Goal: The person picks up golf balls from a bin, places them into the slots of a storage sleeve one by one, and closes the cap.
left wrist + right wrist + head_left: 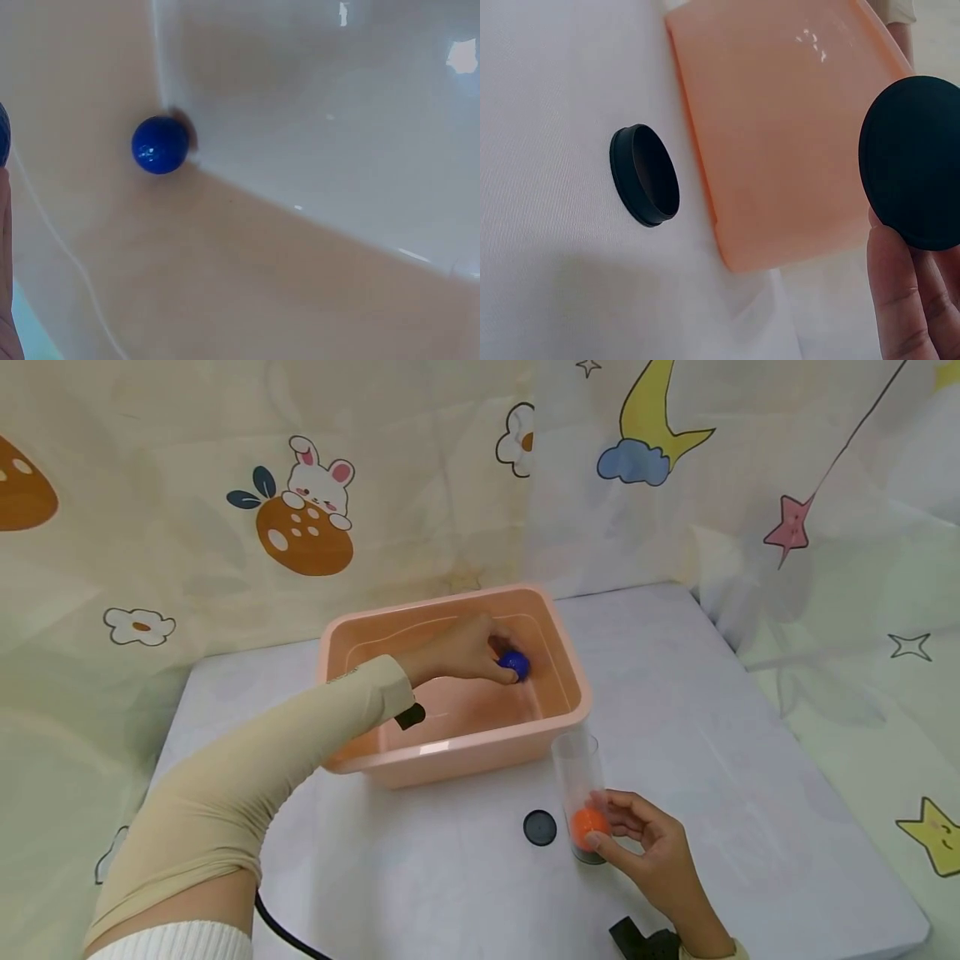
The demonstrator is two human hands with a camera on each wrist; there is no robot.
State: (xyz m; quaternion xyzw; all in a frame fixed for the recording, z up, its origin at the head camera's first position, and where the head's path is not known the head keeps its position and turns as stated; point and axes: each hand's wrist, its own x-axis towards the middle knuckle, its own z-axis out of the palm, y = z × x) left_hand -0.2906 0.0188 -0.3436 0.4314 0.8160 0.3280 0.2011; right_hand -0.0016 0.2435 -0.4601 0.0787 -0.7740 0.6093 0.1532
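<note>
My left hand [468, 647] reaches into a pink plastic basin [457, 768], its fingers and thumb pinching a blue ball [514, 665] near the right side. In the left wrist view, part of the held ball shows at the left edge, and another blue ball [160, 145] lies in a basin corner. My right hand [652, 852] grips the lower part of a clear tube [577, 764] with an orange ball [589, 828] near its bottom. The tube's black end cap [919, 165] faces the right wrist camera. Its top looks uncapped.
A loose black lid [540, 827] lies on the white-covered table [435, 877], left of the tube and in front of the basin. A black cable [285, 933] runs below the left arm. Printed cloth [420, 485] hangs behind the table and at its sides.
</note>
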